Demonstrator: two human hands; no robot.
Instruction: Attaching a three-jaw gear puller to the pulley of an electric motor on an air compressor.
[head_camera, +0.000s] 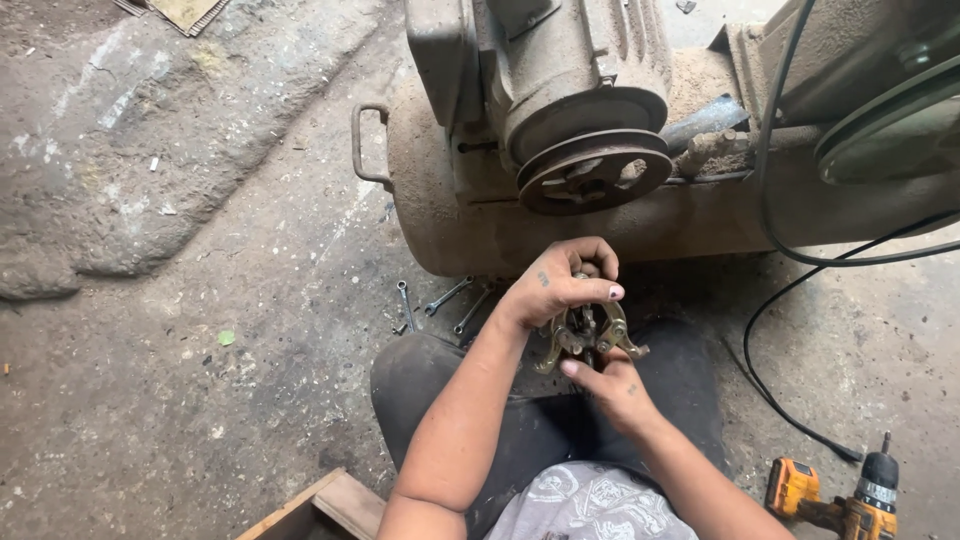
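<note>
Over my lap I hold a rusty metal puller with hooked jaws spread to both sides. My left hand is closed around its upper part, fingers curled over the top of the centre screw. My right hand grips it from below, thumb pressed on the lower body. Just beyond, a dusty electric motor carries a grooved pulley facing me, mounted on a rusty cylindrical tank.
Several small wrenches lie on the dirt floor left of my knee. A yellow cordless drill rests at bottom right. A black cable loops across the floor on the right. A wooden box corner sits bottom left.
</note>
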